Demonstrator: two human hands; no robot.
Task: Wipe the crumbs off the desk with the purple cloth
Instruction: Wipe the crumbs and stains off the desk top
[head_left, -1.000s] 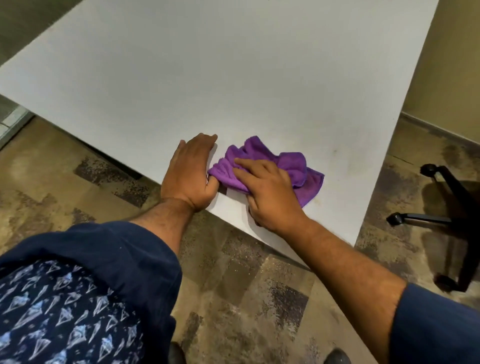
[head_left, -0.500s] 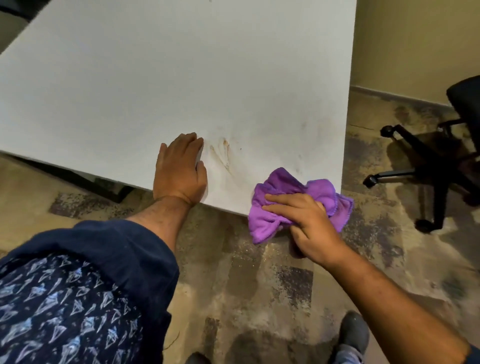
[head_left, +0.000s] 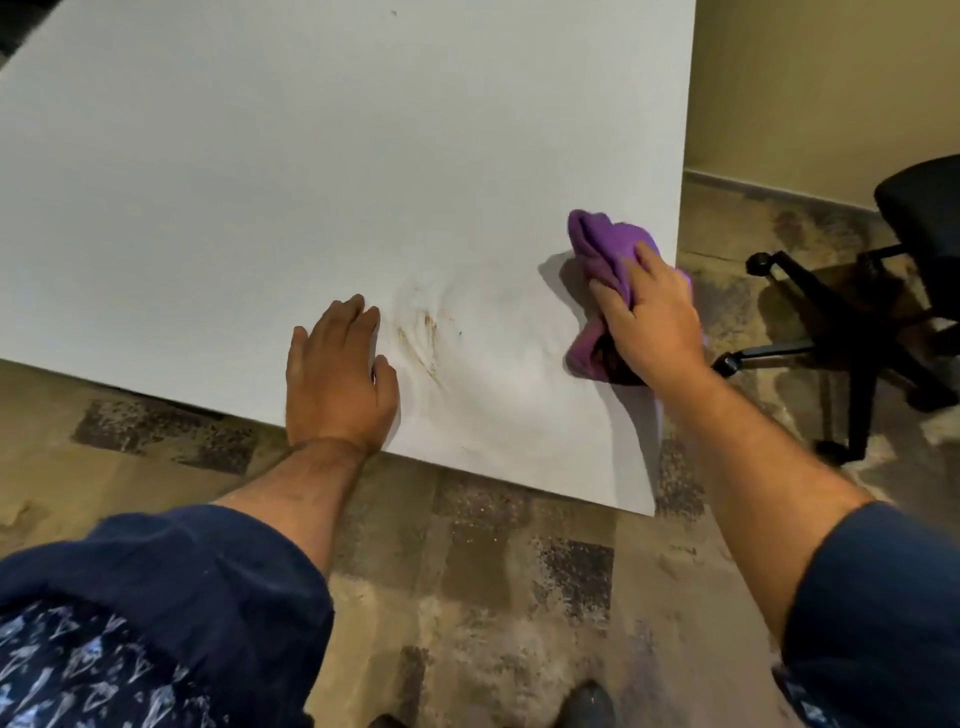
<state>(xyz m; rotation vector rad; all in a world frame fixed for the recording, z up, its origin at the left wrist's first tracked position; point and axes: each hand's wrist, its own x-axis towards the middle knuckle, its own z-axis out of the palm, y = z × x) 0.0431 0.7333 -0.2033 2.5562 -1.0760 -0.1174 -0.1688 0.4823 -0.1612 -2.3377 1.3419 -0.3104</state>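
The white desk (head_left: 311, 156) fills the upper left of the head view. My right hand (head_left: 649, 317) presses the bunched purple cloth (head_left: 602, 249) onto the desk close to its right edge, fingers gripping the cloth. My left hand (head_left: 337, 379) lies flat on the desk near the front edge, fingers together, holding nothing. Between my hands a faint brownish smear of crumbs (head_left: 423, 338) marks the surface.
A black swivel chair (head_left: 883, 312) stands on the patterned floor to the right of the desk. A beige wall (head_left: 831, 78) rises behind it. My shoe (head_left: 587, 704) shows at the bottom.
My right hand carried the cloth from below the desk's front edge back up onto the surface near the right edge. My left hand stayed flat in place.
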